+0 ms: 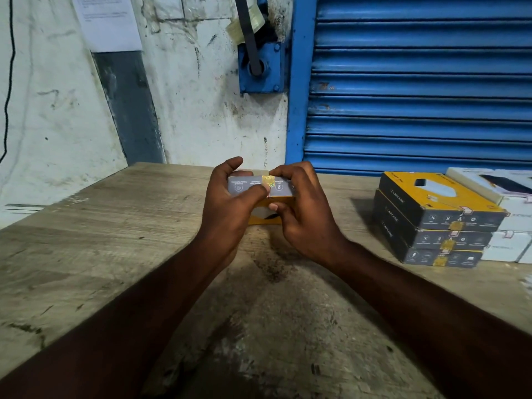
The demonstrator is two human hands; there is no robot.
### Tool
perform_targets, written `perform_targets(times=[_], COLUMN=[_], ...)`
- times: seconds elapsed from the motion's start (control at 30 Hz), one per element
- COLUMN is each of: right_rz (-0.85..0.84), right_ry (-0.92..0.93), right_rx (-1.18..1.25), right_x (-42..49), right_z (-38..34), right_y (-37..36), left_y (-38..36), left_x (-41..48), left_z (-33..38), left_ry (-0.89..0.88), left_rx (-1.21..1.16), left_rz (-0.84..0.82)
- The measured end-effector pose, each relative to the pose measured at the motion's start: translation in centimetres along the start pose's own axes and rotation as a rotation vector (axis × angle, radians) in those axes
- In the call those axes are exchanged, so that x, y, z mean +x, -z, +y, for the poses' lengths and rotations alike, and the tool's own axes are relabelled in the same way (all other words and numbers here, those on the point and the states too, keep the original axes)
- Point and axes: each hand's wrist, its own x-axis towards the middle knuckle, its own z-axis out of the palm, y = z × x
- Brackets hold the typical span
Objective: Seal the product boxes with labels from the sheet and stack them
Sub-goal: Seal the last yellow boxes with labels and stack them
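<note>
I hold a yellow and grey product box (pixel 244 188) upright on the wooden table (pixel 86 240), its grey end face toward me. A shiny gold label (pixel 268 182) sits across that face's top edge. My left hand (pixel 230 205) grips the box from the left, its thumb pressing just beside the label. My right hand (pixel 302 208) grips the box's right end, fingers curled over the top. At the right stands a stack of three like boxes (pixel 431 223), each with a gold label on its end. No label sheet is in view.
White boxes (pixel 509 237) are piled behind and right of the stack at the table's right edge. A blue roller shutter (pixel 417 82) and a stained white wall (pixel 187 96) rise behind the table. Bare wood lies to the left and in front.
</note>
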Motion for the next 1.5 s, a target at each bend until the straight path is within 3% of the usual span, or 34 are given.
perform_targets(times=[0.33, 0.5, 0.8, 1.5], right_rz=[0.023, 0.053, 0.094, 0.067], right_ry=[-0.062, -0.169, -0.343, -0.331], right_rx=[0.06, 0.152, 0.396, 0.379], right_x=[0.0, -0.1, 0.4, 0.3], right_z=[-0.7, -1.3, -1.8, -1.2], right_y=[0.1, 0.0, 0.1, 0.3], left_y=[0.1, 0.2, -0.1, 0.4], left_x=[0.2, 0.2, 0.1, 0.2], left_z=[-0.6, -0.7, -0.7, -1.3], left_ry=[-0.075, -0.037, 0.0, -0.117], left_rx=[0.087, -0.038, -0.051, 0.169], left_rz=[-0.007, -0.031, -0.058, -0.132])
